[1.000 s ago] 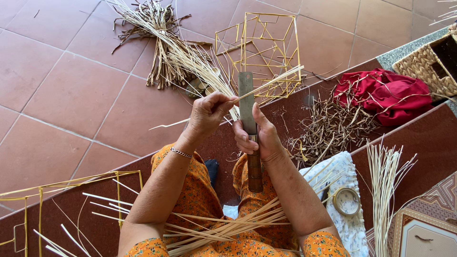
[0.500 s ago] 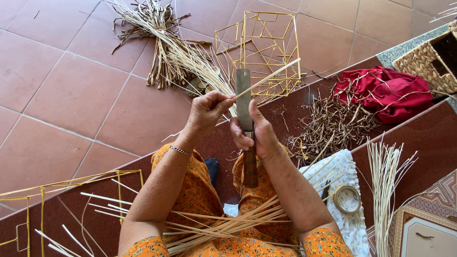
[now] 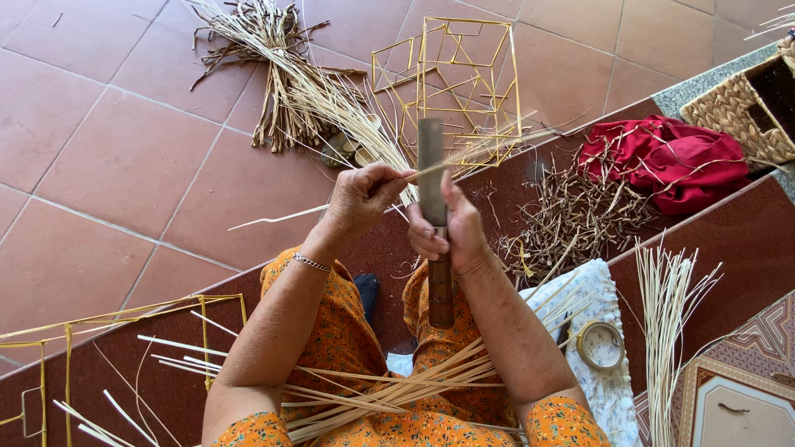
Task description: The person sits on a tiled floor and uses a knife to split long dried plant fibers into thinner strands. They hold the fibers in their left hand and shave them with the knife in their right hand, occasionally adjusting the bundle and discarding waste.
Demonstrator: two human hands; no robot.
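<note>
Head view: right hand (image 3: pixel 451 228) clamps the knife (image 3: pixel 432 207), hiding its middle; left hand (image 3: pixel 360 199) pinches a strip (image 3: pixel 331 211).

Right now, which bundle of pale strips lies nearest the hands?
The bundle across the lap, just below both forearms; the floor sheaf and the upright bunch at right lie farther off.

We saw no packages, labels, signs or screens anywhere in the head view
</note>
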